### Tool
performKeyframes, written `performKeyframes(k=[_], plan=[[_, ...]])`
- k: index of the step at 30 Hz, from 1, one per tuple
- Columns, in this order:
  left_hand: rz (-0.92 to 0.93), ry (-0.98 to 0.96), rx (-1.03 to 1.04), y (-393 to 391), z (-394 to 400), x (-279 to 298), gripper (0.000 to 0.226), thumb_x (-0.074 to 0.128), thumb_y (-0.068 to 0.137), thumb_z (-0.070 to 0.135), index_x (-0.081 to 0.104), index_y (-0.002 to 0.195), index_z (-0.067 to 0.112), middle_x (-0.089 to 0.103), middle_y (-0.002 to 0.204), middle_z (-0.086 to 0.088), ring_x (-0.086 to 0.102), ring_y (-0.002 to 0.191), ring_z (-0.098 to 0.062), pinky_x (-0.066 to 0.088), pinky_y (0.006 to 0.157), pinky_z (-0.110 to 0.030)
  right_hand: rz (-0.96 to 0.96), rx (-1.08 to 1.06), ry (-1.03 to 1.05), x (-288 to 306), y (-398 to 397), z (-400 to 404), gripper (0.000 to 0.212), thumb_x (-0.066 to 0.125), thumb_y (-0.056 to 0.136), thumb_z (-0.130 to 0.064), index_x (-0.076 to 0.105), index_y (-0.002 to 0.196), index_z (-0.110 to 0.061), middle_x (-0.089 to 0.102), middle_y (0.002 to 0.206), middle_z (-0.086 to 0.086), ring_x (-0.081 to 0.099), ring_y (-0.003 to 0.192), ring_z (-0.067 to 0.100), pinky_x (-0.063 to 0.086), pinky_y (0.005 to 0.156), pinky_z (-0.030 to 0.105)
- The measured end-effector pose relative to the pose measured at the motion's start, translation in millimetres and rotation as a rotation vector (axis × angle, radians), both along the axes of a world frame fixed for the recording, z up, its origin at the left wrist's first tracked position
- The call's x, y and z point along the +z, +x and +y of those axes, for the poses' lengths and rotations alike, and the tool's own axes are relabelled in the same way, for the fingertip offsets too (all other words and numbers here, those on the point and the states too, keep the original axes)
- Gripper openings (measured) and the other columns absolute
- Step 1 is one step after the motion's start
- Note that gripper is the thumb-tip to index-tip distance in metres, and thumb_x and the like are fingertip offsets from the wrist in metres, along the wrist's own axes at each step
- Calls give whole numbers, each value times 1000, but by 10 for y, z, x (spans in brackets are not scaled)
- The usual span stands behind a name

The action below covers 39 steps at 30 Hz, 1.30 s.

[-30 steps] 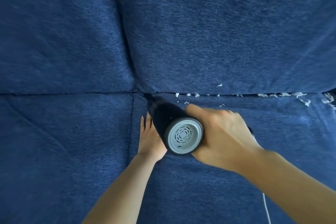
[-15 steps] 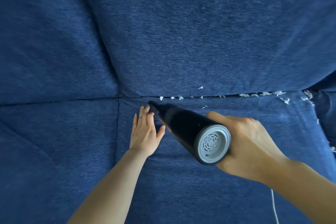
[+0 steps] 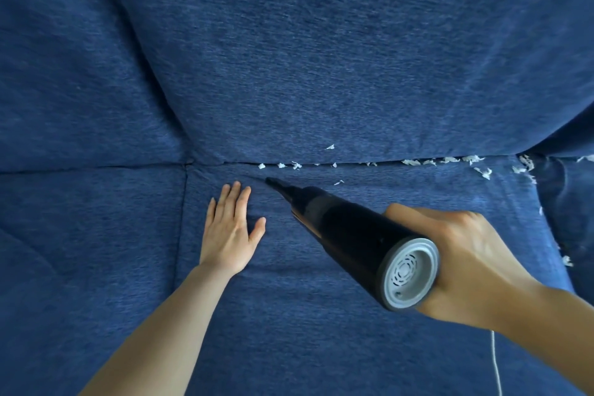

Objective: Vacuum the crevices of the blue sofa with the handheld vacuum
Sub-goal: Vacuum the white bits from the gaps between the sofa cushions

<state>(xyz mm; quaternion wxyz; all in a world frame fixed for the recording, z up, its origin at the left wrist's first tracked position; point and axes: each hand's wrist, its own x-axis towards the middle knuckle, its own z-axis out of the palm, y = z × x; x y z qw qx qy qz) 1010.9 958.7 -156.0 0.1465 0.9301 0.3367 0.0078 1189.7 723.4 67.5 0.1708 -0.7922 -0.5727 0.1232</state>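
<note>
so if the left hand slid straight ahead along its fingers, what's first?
Left hand lies flat on the seat cushion; fingers point toward the crevice, then the back cushion. Nothing between, apparently.

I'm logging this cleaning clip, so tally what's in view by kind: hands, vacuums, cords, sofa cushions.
Hands: 2, left hand flat on the seat, right hand gripping the vacuum
Handheld vacuum: 1
White cord: 1
Blue sofa cushions: 4 in full view, 2 back, 2 seat
Total: 8, paper scraps uncounted
</note>
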Motion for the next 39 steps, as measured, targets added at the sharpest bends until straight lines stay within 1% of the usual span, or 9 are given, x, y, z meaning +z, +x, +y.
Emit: performKeyframes(k=[5, 10, 14, 19, 25, 28, 33, 36, 39], plan=[[52, 11, -6, 28, -6, 21, 75, 14, 91, 59, 19, 154, 18, 17, 162, -9, 8, 150, -24, 9, 122, -46, -22, 16, 55, -4, 54, 8, 24, 51, 56, -38, 55, 74, -22, 42, 55, -15, 36, 41, 12, 31, 37, 22], [43, 4, 12, 41, -30, 24, 75, 14, 90, 58, 24, 152, 17, 17, 161, -8, 6, 150, -24, 4, 121, -44, -44, 33, 80, -85, 115, 152, 25, 54, 58, -38, 46, 77, -25, 43, 57, -12, 41, 43, 18, 34, 38, 26], [18, -9, 22, 52, -39, 34, 66, 28, 94, 53, 35, 145, 12, 26, 157, -13, 13, 149, -27, 11, 121, -49, -20, 100, 143, -42, 106, 133, 23, 56, 59, -35, 46, 77, -26, 34, 60, -15, 29, 47, 12, 31, 38, 22], [-7, -15, 29, 54, -59, 33, 54, 51, 94, 39, 44, 136, 7, 33, 154, -16, 18, 148, -30, 17, 119, -52, -43, 111, 152, -93, 115, 163, 23, 54, 62, -38, 43, 80, -28, 32, 61, -17, 27, 48, 11, 27, 43, 20], [-37, -4, 46, 89, -67, 37, 46, 54, 93, 35, 48, 129, 7, 30, 155, -13, 20, 147, -31, 20, 118, -54, -62, 116, 75, -242, 269, 216, 27, 48, 61, -40, 38, 82, -30, 31, 60, -17, 28, 47, 12, 22, 44, 19], [-37, -26, 136, 199, -132, 95, 51, 47, 95, 43, 45, 133, 9, 26, 158, -9, 16, 149, -28, 13, 120, -52, -60, 135, 70, -246, 356, 127, 23, 53, 61, -39, 48, 81, -28, 35, 60, -17, 30, 48, 10, 24, 43, 19], [56, 14, 240, 422, -267, 110, 68, 26, 94, 60, 24, 152, 24, 15, 162, -3, 6, 150, -30, 3, 119, -56, -80, 167, 109, -180, 525, -4, 20, 55, 62, -35, 58, 75, -19, 35, 60, -14, 31, 50, 11, 19, 43, 19], [65, 88, 202, 543, -333, 81, 70, 21, 96, 63, 24, 153, 23, 14, 163, 1, 4, 150, -29, -2, 119, -54, -71, 195, 139, -170, 656, -69, 18, 55, 63, -31, 58, 74, -18, 37, 60, -12, 36, 47, 14, 26, 41, 22], [87, 120, 104, 659, -454, 65, 75, 19, 93, 64, 26, 152, 19, 20, 161, 0, 9, 150, -24, 4, 120, -53, -55, 209, 171, -170, 747, -135, 15, 55, 64, -28, 58, 72, -16, 34, 60, -13, 34, 46, 14, 29, 38, 23]])
